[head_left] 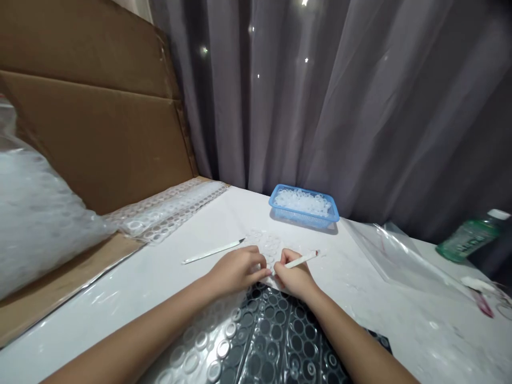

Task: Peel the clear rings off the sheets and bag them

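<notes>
My right hand is closed around a slim white pen-like stick with a reddish end that points up to the right. My left hand is closed in a pinch close beside the stick's lower tip; what its fingertips hold is too small to make out. Small clear plastic rings lie loose on the white table just beyond both hands. Below the hands, a clear plastic sheet with rows of round rings lies over a black surface. A second white stick with a dark tip rests left of my left hand.
Behind the hands stands a blue basket heaped with small clear pieces. A large bag of clear pieces and ring sheets lie left, by cardboard. Rightward are a clear plastic bag and a green bottle.
</notes>
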`<state>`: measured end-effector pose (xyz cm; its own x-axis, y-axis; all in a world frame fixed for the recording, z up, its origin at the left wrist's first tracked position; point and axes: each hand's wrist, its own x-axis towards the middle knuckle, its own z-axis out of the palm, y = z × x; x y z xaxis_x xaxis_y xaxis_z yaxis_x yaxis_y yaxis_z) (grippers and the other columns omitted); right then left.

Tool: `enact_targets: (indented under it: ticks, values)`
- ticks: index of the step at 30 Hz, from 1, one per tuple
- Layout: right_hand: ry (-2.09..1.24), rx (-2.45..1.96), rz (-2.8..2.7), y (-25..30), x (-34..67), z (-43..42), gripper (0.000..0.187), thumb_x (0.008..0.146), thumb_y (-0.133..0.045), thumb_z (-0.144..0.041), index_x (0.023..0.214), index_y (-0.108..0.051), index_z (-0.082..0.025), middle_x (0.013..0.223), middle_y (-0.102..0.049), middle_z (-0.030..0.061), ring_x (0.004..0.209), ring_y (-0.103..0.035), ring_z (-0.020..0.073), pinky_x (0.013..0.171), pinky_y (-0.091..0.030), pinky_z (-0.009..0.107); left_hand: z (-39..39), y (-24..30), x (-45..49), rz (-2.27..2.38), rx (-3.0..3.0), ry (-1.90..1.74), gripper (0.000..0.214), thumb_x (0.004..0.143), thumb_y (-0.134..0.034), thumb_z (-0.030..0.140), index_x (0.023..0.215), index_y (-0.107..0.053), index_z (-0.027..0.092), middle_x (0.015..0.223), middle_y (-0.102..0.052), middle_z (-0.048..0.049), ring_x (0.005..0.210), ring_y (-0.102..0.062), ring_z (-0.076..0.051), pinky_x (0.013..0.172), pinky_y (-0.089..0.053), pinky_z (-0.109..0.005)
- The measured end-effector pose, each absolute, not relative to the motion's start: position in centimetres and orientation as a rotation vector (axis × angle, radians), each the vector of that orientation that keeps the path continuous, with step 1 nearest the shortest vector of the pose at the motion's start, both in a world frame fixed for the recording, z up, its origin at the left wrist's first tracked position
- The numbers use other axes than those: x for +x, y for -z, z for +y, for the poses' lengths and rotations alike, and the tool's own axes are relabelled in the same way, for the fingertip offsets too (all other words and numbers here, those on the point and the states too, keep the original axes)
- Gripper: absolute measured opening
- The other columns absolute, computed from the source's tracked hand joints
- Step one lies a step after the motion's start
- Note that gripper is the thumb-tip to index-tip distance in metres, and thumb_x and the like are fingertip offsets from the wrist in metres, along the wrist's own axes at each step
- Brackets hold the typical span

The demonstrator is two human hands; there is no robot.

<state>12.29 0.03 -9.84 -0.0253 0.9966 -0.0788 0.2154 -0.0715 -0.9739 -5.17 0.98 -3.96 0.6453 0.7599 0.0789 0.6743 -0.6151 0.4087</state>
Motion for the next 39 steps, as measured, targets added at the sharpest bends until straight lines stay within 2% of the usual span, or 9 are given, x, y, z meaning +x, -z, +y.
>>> enact_targets:
  ticks: [4,12,14,18,21,27,29,34,39]
  values:
    - [-1.115,-1.464,-1.440,9.7,12.3,0.1,0.014,0.061,-0.048,-0.022,0.056,-0.034,-0.024,0.039,-0.039,-0.0102,0.035,-0.041,0.0102,0.035,-0.029,0.020,0.8,4.6,-4.8,1.259,2.567,-0.117,0.017,0.082,-0.058,0.036,0.088,-0.067,0.023,0.088,-0.065,-0.0031,0.079,-0.061,-0.020,0.063,-0.038,-0.026]
    - [-1.027,-1.490,-1.578,8.9,12.6,-0.1,0.014,0.061,-0.046,-0.020,0.056,-0.033,-0.023,0.043,-0.036,-0.0094,0.037,-0.043,0.0095,0.036,-0.028,0.020,0.7,5.3,-3.8,1.320,2.672,-0.074,0.021,0.082,-0.043,0.025,0.080,-0.063,0.018,0.080,-0.065,-0.0066,0.068,-0.059,-0.020,0.057,-0.037,-0.027]
    - [-1.025,-1.483,-1.580,9.0,12.6,-0.2,0.014,0.062,-0.047,-0.022,0.057,-0.033,-0.023,0.043,-0.036,-0.0094,0.036,-0.043,0.0096,0.036,-0.027,0.020,1.5,5.3,-4.3,1.293,2.560,-0.210,0.021,0.080,-0.042,0.026,0.075,-0.060,0.017,0.073,-0.062,-0.0050,0.063,-0.055,-0.018,0.056,-0.036,-0.026]
    - [-1.105,-1.449,-1.530,9.7,12.5,0.0,0.012,0.062,-0.046,-0.023,0.060,-0.035,-0.024,0.042,-0.039,-0.0099,0.035,-0.042,0.0100,0.036,-0.027,0.020,3.6,5.0,-5.6,1.325,1.949,-0.765,0.021,0.080,-0.035,0.029,0.069,-0.049,0.018,0.055,-0.047,0.0025,0.052,-0.045,-0.014,0.052,-0.034,-0.023]
    - [-1.206,-1.392,-1.347,10.1,12.5,0.2,0.013,0.063,-0.047,-0.025,0.062,-0.034,-0.024,0.041,-0.043,-0.0095,0.036,-0.042,0.0107,0.037,-0.031,0.020,4.3,4.9,-6.0,1.364,1.792,-0.897,0.024,0.081,-0.029,0.029,0.065,-0.044,0.019,0.052,-0.041,0.0037,0.048,-0.040,-0.013,0.050,-0.032,-0.023]
    - [-1.215,-1.374,-1.204,10.3,12.5,0.3,0.017,0.066,-0.051,-0.029,0.064,-0.035,-0.024,0.044,-0.049,-0.0081,0.040,-0.047,0.0121,0.037,-0.039,0.021,3.1,5.4,-4.9,1.212,2.194,-0.651,0.044,0.088,-0.038,0.049,0.061,-0.051,0.017,0.056,-0.048,0.0017,0.057,-0.047,-0.014,0.056,-0.031,-0.024]
    - [-1.201,-1.417,-1.249,10.1,12.5,0.2,0.017,0.067,-0.050,-0.029,0.064,-0.035,-0.024,0.044,-0.048,-0.0086,0.039,-0.047,0.0119,0.038,-0.041,0.022,2.7,5.5,-4.6,1.173,2.393,-0.558,0.043,0.092,-0.037,0.047,0.063,-0.048,0.017,0.058,-0.048,0.0016,0.058,-0.048,-0.013,0.056,-0.030,-0.023]
    - [-1.167,-1.490,-1.335,9.3,12.5,0.1,0.016,0.065,-0.050,-0.028,0.063,-0.034,-0.024,0.044,-0.042,-0.0097,0.038,-0.043,0.0104,0.035,-0.040,0.021,1.8,5.4,-4.1,1.239,2.708,-0.366,0.032,0.096,-0.032,0.035,0.086,-0.058,0.019,0.076,-0.059,-0.0029,0.069,-0.056,-0.017,0.058,-0.032,-0.024]
    - [-1.166,-1.487,-1.360,9.5,12.6,0.4,0.013,0.065,-0.047,-0.026,0.064,-0.034,-0.024,0.043,-0.040,-0.0102,0.035,-0.043,0.0107,0.032,-0.035,0.020,1.2,5.5,-3.1,1.304,2.846,-0.033,0.028,0.093,-0.041,0.031,0.084,-0.063,0.018,0.079,-0.064,-0.0066,0.063,-0.058,-0.019,0.052,-0.028,-0.027]
